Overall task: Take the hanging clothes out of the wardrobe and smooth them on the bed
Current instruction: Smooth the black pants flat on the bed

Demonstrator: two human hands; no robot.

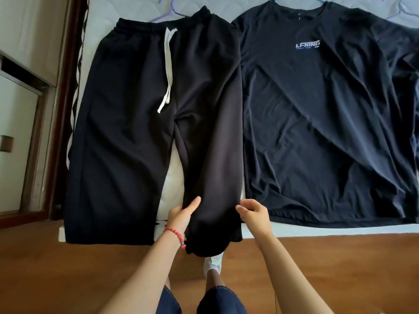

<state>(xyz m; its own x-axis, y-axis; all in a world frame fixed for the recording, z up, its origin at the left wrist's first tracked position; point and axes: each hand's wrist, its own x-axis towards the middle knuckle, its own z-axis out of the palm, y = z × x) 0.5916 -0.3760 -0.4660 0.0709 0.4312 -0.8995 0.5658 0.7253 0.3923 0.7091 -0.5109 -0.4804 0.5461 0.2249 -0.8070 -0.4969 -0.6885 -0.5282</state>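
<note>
1. Two dark garments lie flat, side by side, on one white quilted mattress [204, 10]: one pair of black soft-knit drawstring trousers [136, 109] and, just to their right, one dark navy thin short-sleeved T-shirt [317, 121].
2. The trousers have an elastic gathered waistband, one off-white flat cotton drawstring [167, 71] hanging down the front, and a white stripe along the outer seam of the far-left leg. Both leg ends hang over the near edge of the mattress.
3. The T-shirt is creased in long diagonal folds and bears one small pale chest logo [307, 44]; its right sleeve is cut off by the frame edge.
4. Pale lilac thin hangers [169, 14] show above the trousers and T-shirt; mostly hidden, so their count is unclear.
5. The left hand [181, 215], wearing one red beaded bracelet [175, 234], holds the inner edge of the trousers' right leg, thumb on top. The right hand [254, 213] pinches the outer edge of the same leg with curled fingers.
6. Below the trousers: brown wooden floor [56, 268], one white shoe [213, 265] partly hidden, dark blue shorts cropped.
</note>
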